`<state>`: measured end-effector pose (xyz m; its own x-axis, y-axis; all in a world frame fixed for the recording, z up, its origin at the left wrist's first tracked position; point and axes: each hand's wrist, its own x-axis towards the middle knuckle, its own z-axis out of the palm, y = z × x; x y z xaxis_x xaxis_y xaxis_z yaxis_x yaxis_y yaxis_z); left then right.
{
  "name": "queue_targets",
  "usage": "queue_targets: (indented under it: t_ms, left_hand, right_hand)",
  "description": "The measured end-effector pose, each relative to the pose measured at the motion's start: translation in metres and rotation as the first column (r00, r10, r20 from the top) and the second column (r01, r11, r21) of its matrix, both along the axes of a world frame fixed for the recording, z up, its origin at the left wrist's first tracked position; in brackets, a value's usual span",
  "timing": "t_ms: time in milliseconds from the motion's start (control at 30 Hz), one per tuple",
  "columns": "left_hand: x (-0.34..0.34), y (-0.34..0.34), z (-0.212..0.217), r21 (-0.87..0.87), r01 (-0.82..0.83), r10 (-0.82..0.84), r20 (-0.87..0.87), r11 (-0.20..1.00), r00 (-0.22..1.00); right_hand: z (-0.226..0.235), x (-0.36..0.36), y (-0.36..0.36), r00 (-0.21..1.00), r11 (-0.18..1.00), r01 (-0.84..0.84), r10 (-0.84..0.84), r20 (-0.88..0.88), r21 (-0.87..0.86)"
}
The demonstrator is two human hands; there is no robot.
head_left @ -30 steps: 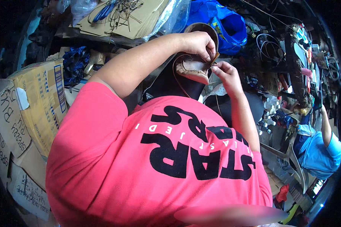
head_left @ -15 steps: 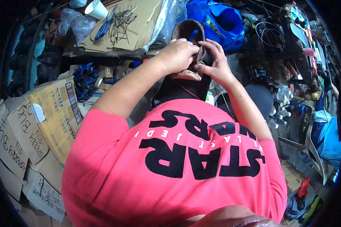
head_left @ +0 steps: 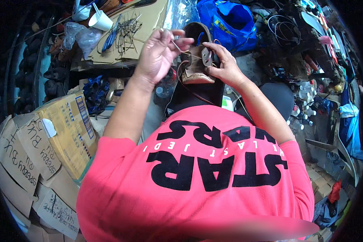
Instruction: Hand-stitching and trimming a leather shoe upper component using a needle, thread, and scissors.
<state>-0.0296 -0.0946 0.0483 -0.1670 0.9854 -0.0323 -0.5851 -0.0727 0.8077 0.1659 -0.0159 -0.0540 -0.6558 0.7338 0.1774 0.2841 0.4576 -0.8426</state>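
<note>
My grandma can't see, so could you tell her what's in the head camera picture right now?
A pink-shirted person grips a brown shoe with the right hand while the left hand holds a thin lace. Around them are a blue bag, a white cup and a cardboard box.

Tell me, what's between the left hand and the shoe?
A thin cord, possibly a lace, crosses the short gap between the left hand and the brown shoe; the head view shows it.

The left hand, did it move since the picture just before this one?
Yes. The left hand moved left, farther from the blue bag, which sits in nearly the same place in both pictures.
</note>
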Motion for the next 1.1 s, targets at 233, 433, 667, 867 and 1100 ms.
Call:
queue_targets:
  t_ms: [233, 433, 667, 867, 1100]
  left_hand:
    - [-0.183, -0.045, 0.119, 0.462, -0.243, 0.383, -0.239, 0.853, 0.892]
    - [-0.061, 0.001, 0.040, 0.289, -0.204, 0.352, -0.817, 0.935, 0.457]
    - [0.008, 0.016, -0.041, -0.192, 0.182, -0.259, -0.826, 0.964, 0.501]
    - [0.018, 0.036, -0.050, -0.289, 0.244, -0.359, -0.873, 0.926, 0.330]
    - [0.024, 0.038, -0.058, -0.241, 0.205, -0.291, -0.918, 0.949, 0.268]
  right_hand:
    - [0.016, 0.008, -0.003, 0.999, 1.000, -0.029, 0.029, 0.013, -0.009]
    - [0.032, 0.000, -0.018, 0.984, 0.947, 0.086, -0.129, 0.120, 0.309]
    - [0.015, 0.019, -0.008, 0.966, 0.978, 0.117, -0.153, -0.209, -0.172]
    - [0.016, 0.043, -0.001, 0.929, 0.707, -0.106, -0.181, -0.323, -0.699]
    - [0.013, 0.046, 0.003, 0.916, 0.664, -0.171, -0.165, -0.365, -0.728]
